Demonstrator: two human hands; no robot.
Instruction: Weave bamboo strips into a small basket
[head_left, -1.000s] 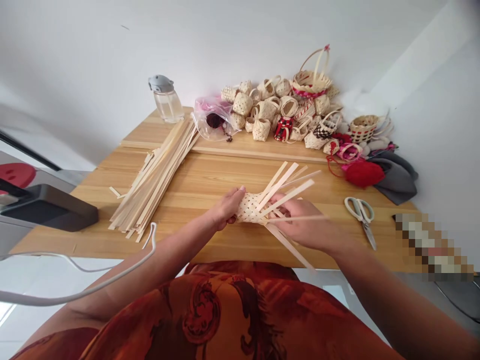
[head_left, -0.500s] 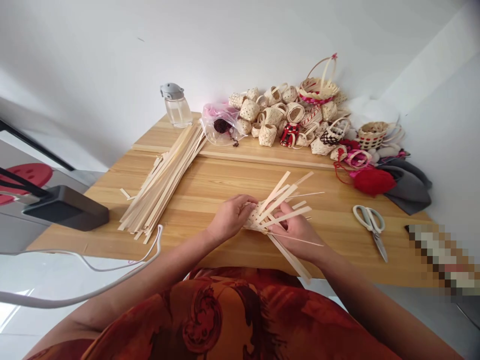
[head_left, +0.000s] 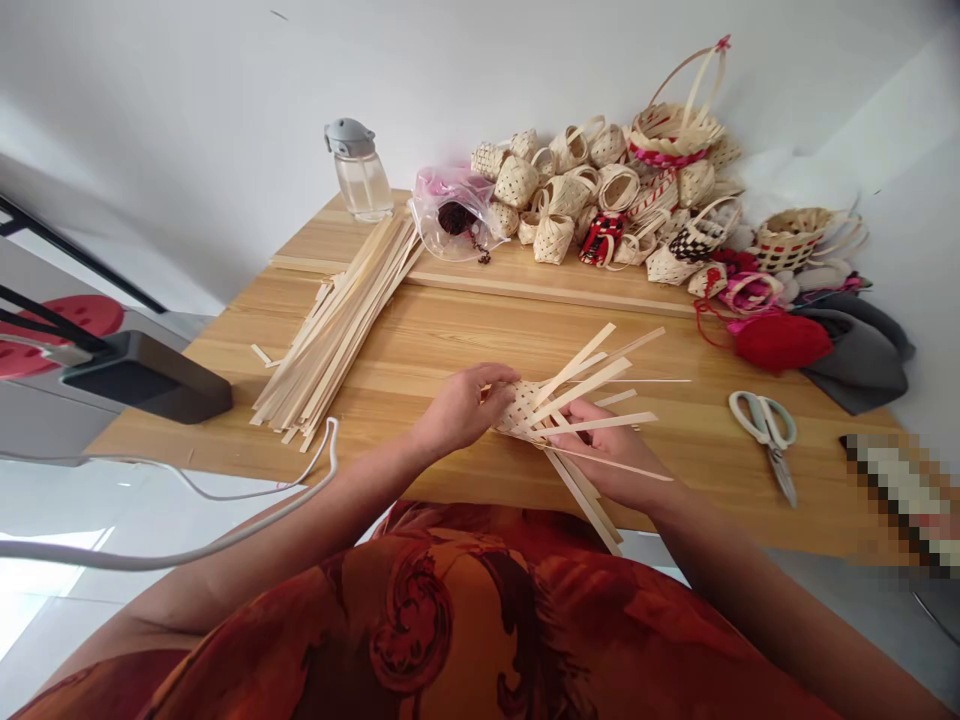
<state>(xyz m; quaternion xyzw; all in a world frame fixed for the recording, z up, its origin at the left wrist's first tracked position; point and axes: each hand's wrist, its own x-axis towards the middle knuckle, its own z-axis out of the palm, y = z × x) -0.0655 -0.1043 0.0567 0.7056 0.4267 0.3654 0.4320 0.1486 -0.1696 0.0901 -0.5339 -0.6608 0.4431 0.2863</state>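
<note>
A small, partly woven basket [head_left: 523, 408] of pale flat strips is held above the front of the table. Its long loose strips [head_left: 592, 385] fan out to the right, and a few hang down toward my lap. My left hand [head_left: 472, 402] pinches the woven part at its left side, thumb and fingers closed on it. On the right side, my right hand [head_left: 611, 450] grips the basket among the strip ends. Those strips partly cover its fingers.
A bundle of loose strips [head_left: 337, 345] lies left on the wooden table [head_left: 435, 335]. Scissors [head_left: 765, 430] and red yarn [head_left: 784, 342] are at the right. Small finished baskets [head_left: 555, 195] pile up behind, beside a plastic bag [head_left: 454, 215] and a bottle [head_left: 360, 180]. A white cable [head_left: 330, 450] crosses the left front edge.
The view has tilted, so everything on the table sits higher and the right side has spread rightward. Both hands keep their hold, and more of the woven part shows between them.
</note>
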